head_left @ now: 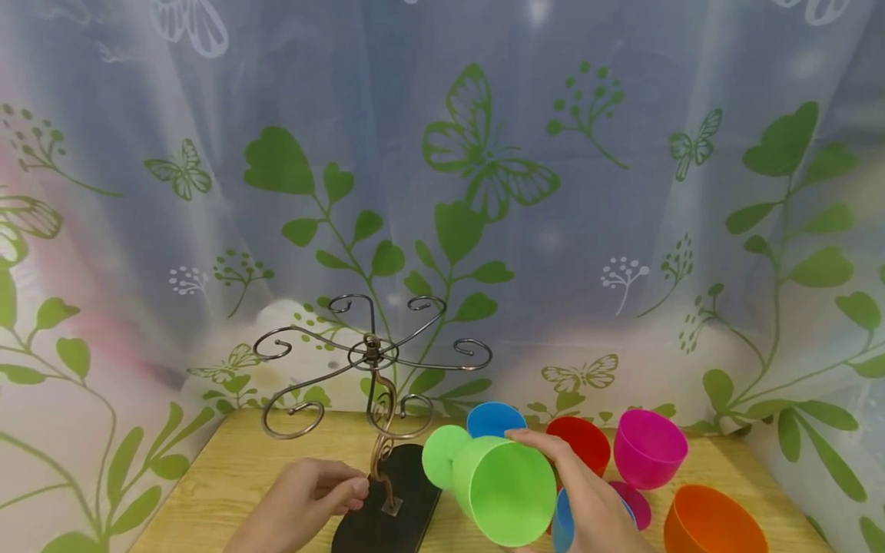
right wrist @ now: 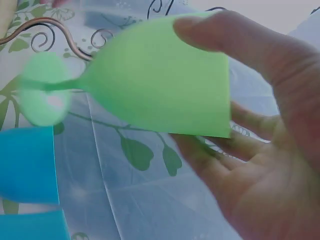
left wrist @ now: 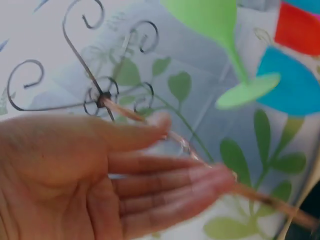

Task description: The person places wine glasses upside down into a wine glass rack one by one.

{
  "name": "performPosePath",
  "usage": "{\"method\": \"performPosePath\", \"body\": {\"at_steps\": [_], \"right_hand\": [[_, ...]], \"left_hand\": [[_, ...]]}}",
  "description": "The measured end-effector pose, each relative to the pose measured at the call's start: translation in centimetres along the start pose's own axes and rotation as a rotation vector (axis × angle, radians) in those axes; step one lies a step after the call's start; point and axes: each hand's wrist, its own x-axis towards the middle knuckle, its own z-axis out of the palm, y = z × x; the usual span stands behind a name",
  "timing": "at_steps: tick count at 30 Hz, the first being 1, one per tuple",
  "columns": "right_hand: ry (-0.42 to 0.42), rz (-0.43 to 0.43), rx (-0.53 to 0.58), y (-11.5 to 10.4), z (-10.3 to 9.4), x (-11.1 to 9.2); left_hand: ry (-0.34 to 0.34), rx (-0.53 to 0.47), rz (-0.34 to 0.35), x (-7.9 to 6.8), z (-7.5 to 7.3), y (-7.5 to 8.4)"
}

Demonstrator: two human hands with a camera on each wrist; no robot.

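Green goblet (head_left: 512, 491) gripped by its bowl between thumb and fingers of the right hand (head_left: 584, 495), tilted over the table (head_left: 221, 461), mouth toward the palm, foot toward the wire stand (head_left: 372, 353). The left hand (head_left: 311, 495), fingers extended, lies just beside the stand's stem (left wrist: 250, 192); contact cannot be determined. Orange cup (head_left: 712, 522): near the table's right edge.

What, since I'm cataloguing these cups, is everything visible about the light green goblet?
The light green goblet looks like plastic, with a deep rounded bowl, slim stem and flat round foot. It is tipped sideways in the air near the wire stand, mouth facing the head camera. The right hand grips the bowl; nothing shows inside.
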Motion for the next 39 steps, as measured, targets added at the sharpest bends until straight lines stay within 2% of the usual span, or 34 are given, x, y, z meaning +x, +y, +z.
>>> {"method": "performPosePath", "body": {"at_steps": [4,7,10,12,16,20,24,28,30,32,36,39], "right_hand": [[0.053,-0.191,0.061,0.3,1.0,0.7],[0.099,-0.321,0.053,0.7,2.4,1.5],[0.168,-0.435,-0.009,1.1,3.7,2.3],[0.208,-0.470,-0.060,0.9,4.2,2.5],[0.237,-0.422,-0.182,-0.1,4.5,2.1],[0.242,-0.349,-0.238,-1.2,4.7,1.8],[0.260,-0.324,-0.269,-1.6,5.1,1.7],[0.279,-0.309,-0.289,-1.7,5.3,1.7],[0.272,-0.306,-0.291,-1.7,5.1,1.6],[0.240,-0.297,-0.273,-1.7,4.7,1.6],[0.177,-0.249,-0.152,-2.1,3.7,1.4],[0.189,-0.180,-0.063,-2.3,3.2,1.2]], "left_hand": [[-0.109,-0.266,0.124,0.0,1.1,1.3],[-0.188,-0.445,0.168,0.4,2.5,2.1],[-0.230,-0.561,0.192,0.9,3.7,2.5],[-0.239,-0.604,0.216,1.1,4.3,2.7],[-0.196,-0.603,0.236,1.1,5.1,3.1],[-0.154,-0.610,0.236,1.2,5.6,3.5],[-0.139,-0.733,0.211,1.4,6.3,3.6],[-0.127,-0.889,0.116,1.8,7.1,3.5],[-0.143,-0.948,0.095,2.0,7.3,3.3],[-0.162,-0.983,0.080,2.2,7.2,3.1],[-0.175,-0.989,0.082,2.2,7.0,2.5],[-0.200,-0.974,0.113,2.2,6.9,2.3]]}}
